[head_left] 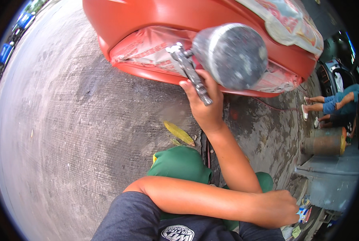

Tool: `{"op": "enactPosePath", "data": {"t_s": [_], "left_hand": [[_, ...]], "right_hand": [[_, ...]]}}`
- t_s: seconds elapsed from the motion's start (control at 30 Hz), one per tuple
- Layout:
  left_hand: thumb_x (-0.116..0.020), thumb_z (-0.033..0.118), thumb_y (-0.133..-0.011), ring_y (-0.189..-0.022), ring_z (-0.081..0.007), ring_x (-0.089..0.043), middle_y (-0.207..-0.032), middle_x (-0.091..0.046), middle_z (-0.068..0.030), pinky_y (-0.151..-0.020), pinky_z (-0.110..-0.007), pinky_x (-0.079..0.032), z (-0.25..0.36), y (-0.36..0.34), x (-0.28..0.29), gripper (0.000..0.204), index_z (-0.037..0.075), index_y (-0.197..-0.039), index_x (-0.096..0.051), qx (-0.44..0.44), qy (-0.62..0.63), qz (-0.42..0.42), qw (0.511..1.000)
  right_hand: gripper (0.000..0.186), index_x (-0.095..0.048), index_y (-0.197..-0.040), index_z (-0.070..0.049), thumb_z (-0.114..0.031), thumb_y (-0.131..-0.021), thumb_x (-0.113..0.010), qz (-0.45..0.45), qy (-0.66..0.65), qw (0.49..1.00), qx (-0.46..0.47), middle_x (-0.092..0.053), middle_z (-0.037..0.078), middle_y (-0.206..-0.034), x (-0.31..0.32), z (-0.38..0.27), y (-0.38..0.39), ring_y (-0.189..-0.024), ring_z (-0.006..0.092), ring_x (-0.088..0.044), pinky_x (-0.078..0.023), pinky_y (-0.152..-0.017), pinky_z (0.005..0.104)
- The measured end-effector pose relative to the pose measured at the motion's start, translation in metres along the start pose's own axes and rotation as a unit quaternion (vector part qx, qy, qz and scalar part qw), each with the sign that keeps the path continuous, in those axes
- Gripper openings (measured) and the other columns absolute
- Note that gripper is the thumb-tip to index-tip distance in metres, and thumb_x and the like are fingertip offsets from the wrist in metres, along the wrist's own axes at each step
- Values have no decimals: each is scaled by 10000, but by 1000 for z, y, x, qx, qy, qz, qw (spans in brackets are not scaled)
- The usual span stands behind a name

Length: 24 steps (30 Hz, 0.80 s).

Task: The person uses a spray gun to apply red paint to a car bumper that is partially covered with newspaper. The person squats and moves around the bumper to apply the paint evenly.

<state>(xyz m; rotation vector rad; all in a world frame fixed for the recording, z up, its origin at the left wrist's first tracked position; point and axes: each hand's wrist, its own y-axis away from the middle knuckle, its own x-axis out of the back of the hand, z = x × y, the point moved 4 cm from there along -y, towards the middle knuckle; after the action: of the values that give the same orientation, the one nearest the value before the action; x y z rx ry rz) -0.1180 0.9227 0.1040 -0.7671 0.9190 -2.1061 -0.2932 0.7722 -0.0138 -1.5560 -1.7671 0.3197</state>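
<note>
Printed pale masking paper taped across red car body.

Spray gun: bare metal body, dull silver, with a matt grey metal cup speckled by dried paint. Car bumper, far centre: smooth panel in a flat, satin orange-red coat. Masking paper on the bumper: crinkled printed newsprint, tinted pink by overspray; a second sheet at far right is likewise creased. Ground: rough, brushed grey concrete, stained dark toward the right. Shorts, near centre: green woven cloth, matt. Cylinder, right: rusty, dull metal.
</note>
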Motion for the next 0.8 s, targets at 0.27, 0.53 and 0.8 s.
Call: {"op": "enactPosePath", "data": {"t_s": [0.27, 0.53, 0.8], "left_hand": [[-707, 201, -717, -740, -302, -718, -724, -704, -121, -620, -427, -542, -1, -8, 38, 147, 54, -718, -701, 22, -75, 141, 987], [-719, 227, -700, -753, -280, -724, -750, -730, -91, -615, -416, -526, -7, 11, 55, 149, 86, -745, -740, 52, -176, 113, 977], [-712, 250, -737, -776, -256, -723, -793, -753, -54, -637, -420, -471, 1, -4, -6, 138, 137, -761, -787, 49, -226, 58, 971]], "right_hand": [[462, -595, -1243, -97, -383, -929, -778, -137, -1, 990, -27, -750, 175, -1003, -144, -2, -18, -902, 394, -733, -565, -723, 478], [542, -589, -1409, -104, -357, -958, -752, -252, -20, 961, -110, -715, 236, -1182, -139, 29, 41, -1098, 419, -689, -542, -903, 435], [503, -588, -1390, -62, -335, -995, -740, -161, -65, 912, -371, -702, 42, -955, -63, 70, 142, -600, 93, -593, -488, -527, 271]]}}
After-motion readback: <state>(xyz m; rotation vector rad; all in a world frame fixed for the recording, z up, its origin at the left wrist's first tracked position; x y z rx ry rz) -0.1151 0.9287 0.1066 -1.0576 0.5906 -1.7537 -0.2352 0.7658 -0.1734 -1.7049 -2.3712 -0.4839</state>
